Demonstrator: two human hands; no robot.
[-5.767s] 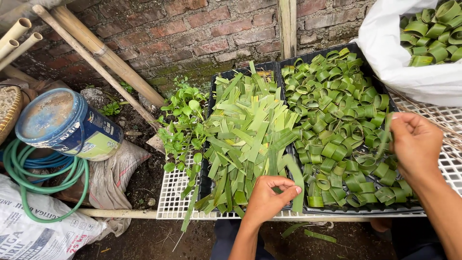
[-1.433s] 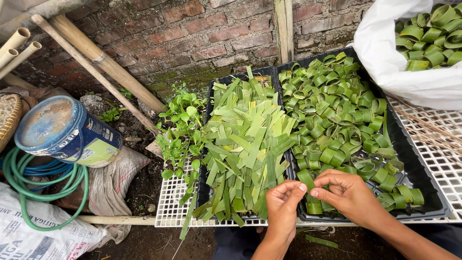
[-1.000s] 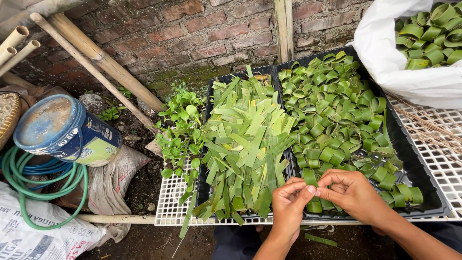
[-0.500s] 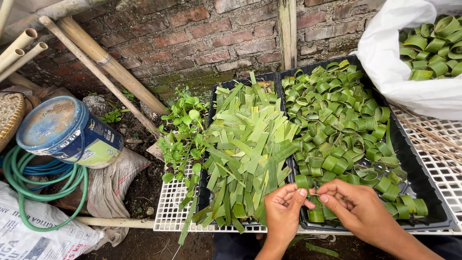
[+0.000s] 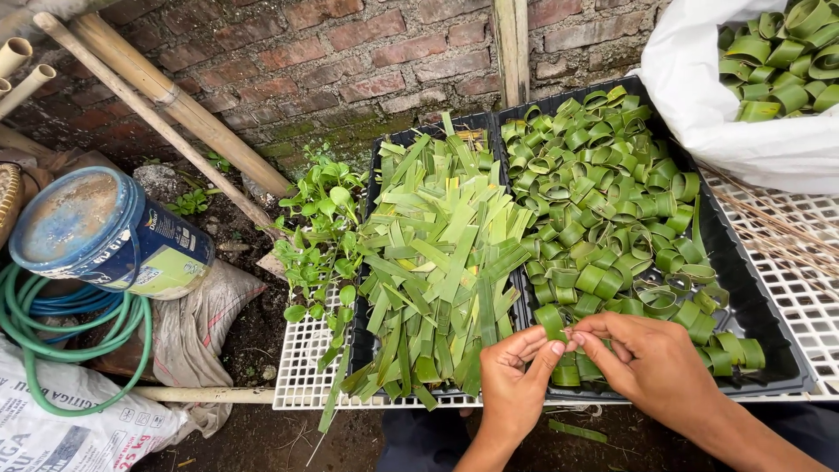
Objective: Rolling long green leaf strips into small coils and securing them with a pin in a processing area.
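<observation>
My left hand and my right hand meet at the near edge of a black tray, fingertips together on a green leaf strip curled into a ring. That tray holds many rolled green leaf rings. To its left a second black tray carries a pile of flat cut leaf strips, just beside my left hand.
Both trays rest on a white lattice rack. A white sack of more leaf rings sits at the upper right. Small green seedlings, bamboo poles, a blue bucket, a green hose and a brick wall lie left and behind.
My hands came together at the tray's near edge on a leaf strip. Over the last second they stayed there, fingers working the strip into a ring.
</observation>
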